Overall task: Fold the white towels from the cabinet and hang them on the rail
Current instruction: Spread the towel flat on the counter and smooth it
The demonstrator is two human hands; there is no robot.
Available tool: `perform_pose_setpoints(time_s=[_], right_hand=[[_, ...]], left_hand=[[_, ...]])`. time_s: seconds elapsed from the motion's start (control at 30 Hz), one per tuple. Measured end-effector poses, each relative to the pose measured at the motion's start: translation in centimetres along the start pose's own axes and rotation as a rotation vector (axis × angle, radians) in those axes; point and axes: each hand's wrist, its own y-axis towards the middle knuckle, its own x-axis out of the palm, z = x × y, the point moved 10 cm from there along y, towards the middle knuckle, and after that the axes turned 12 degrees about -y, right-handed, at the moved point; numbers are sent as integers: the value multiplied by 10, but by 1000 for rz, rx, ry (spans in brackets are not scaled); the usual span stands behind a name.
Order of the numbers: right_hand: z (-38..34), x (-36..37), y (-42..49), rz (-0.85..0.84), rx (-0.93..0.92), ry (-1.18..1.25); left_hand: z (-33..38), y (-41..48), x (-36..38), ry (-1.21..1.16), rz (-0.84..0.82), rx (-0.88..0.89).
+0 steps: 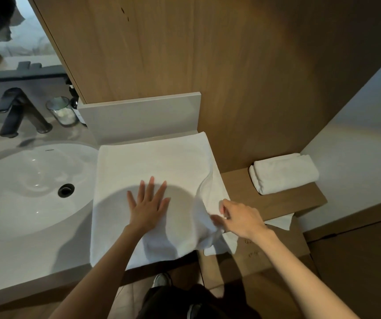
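White towel (162,162) lies spread flat over the right end of the countertop (24,261), just beside the sink (24,192), with its far edge against the low backsplash (139,116) and its near edge draped over the counter's front edge. The left hand (149,206) rests palm down on the towel near the front middle, its fingers (151,185) straight and spread, gripping nothing. The right hand (242,217) is at the towel's right edge, where thumb and fingertips pinch a raised, crumpled fold of cloth. That side of the towel spills off the counter's right edge onto the lower wooden shelf (277,203). A folded towel (283,173) sits at the shelf's back right corner, touching the wall. At the counter's back left stand a black faucet (17,111), a glass jar (63,111) and a dark bottle (75,107) just beside the jar
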Motion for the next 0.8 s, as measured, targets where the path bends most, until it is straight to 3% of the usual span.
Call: perform_pose_setpoints(time_s=[0.27, 0.33, 0.5, 0.57, 0.8], right_hand=[[30, 6, -10, -13, 81, 95], [37, 18, -14, -62, 141, 203], [40, 19, -23, 97, 221, 478], [29, 22, -27, 40, 224, 602], [40, 32, -34, 76, 254, 450]], left_hand=[[2, 0, -1, 17, 26, 17], [1, 0, -1, 16, 21, 21], [1, -1, -1, 12, 30, 37], [2, -1, -1, 8, 34, 44], [3, -3, -3, 20, 37, 30]])
